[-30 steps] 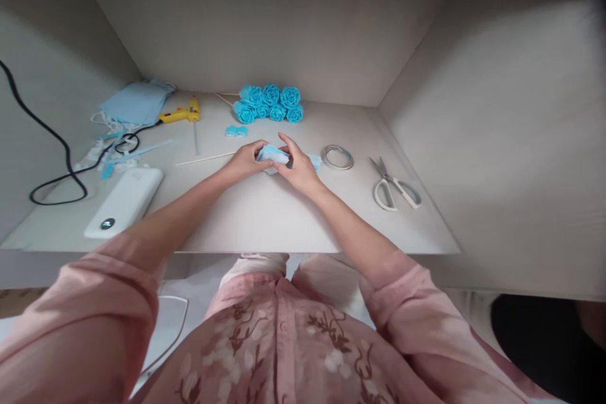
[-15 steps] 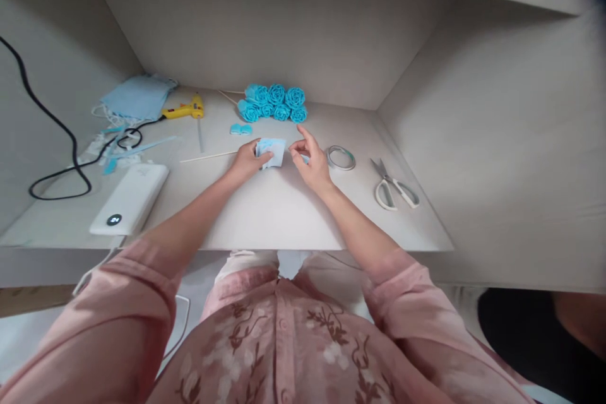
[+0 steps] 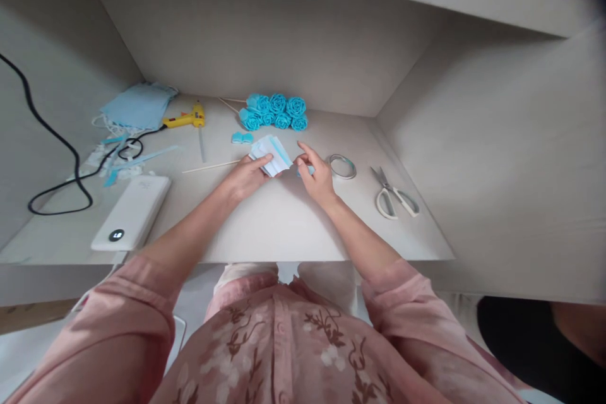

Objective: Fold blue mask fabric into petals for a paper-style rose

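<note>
My left hand (image 3: 247,177) grips a small stack of light-blue and white fabric squares (image 3: 269,156), thumb on top and fingers underneath. My right hand (image 3: 318,178) is beside the stack's right corner, its thumb and a finger pinched together and another finger stretched out. Whether that pinch holds the corner or something small, I cannot tell. A bit of blue fabric (image 3: 307,170) shows by the right palm; it may be held or lying on the table. A thin wooden stick (image 3: 208,167) lies just left of the left hand. Beyond the stack is a blue two-lobed fabric piece (image 3: 242,138).
Several blue fabric roses (image 3: 278,112) lie at the back. To the left are a yellow glue gun (image 3: 187,117), face masks (image 3: 139,106), strip scraps (image 3: 118,164) and a white power bank (image 3: 132,213). A tape roll (image 3: 343,166) and scissors (image 3: 394,194) lie right.
The fabric stack has turned and tilted in my left hand, showing more layered edges. My right hand has come closer to its corner. The whole view has shifted slightly.
</note>
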`<state>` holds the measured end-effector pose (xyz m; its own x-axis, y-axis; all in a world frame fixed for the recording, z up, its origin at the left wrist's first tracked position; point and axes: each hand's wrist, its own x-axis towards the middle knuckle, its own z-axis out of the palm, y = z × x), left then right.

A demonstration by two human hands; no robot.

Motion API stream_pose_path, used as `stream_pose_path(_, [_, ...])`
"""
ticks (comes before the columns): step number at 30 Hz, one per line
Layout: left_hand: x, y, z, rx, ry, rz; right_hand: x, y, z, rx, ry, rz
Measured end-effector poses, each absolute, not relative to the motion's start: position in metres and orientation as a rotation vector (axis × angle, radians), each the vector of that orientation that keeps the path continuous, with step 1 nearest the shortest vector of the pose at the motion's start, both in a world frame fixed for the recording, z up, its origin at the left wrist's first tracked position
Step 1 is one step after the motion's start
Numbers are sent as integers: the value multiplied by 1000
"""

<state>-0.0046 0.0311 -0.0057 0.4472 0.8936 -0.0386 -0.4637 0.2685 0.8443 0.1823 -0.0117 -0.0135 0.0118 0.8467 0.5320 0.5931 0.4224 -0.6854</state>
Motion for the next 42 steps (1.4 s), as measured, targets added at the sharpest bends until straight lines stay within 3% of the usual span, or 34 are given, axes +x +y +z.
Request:
stream_pose_path(10, [1,26,-10,870,590,949,174,-16,-8,-1196,-1737,464])
stream_pose_path(19, [4,24,-12,831,640,960,176,-9,-18,-1236,-1442,831])
stream_pose_path(34, [-5,22,-9,1288,938,1115,177,-14,-4,-1296,-1503,724])
stream_pose_path(42, [-15,28,-7,1572,926,959,176,-15,-8,-1372,-1641,549])
